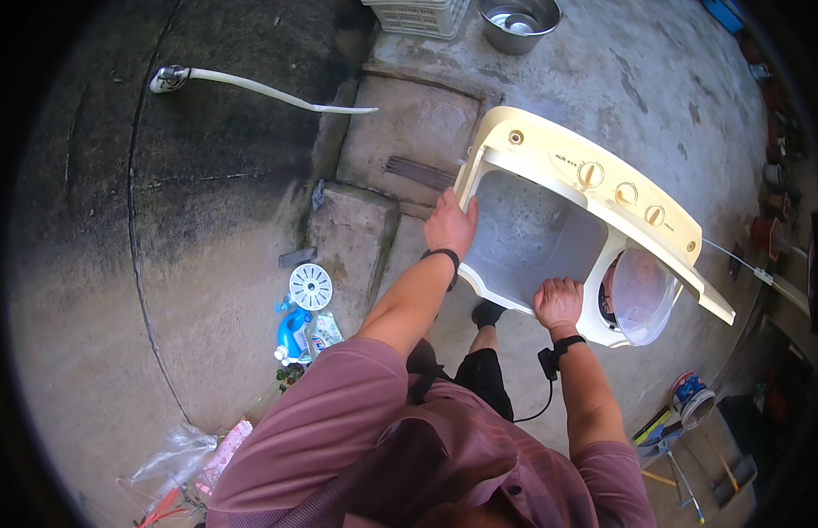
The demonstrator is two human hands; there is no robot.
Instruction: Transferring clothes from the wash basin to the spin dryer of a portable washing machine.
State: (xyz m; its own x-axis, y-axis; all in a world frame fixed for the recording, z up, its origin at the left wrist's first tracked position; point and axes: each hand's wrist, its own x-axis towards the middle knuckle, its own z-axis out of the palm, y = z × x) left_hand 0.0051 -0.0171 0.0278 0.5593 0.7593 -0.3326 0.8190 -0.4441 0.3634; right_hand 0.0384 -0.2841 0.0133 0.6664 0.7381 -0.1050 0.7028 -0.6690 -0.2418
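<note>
A cream twin-tub washing machine stands in front of me, turned at an angle, with several dials along its back panel. Suds and cloudy water, as far as I can tell, show in its wide grey wash tub. My left hand grips the tub's left rim. On the near rim, close to the divider between the tubs, my right hand is closed with its fingers curled over the edge. A clear plastic lid stands raised at the smaller spin tub, which holds something pinkish.
Left of me on the concrete lie a white slotted disc and a blue detergent bottle. A white pipe reaches over a shallow drain basin. Behind stand a metal basin and a pale crate. A bucket sits near right.
</note>
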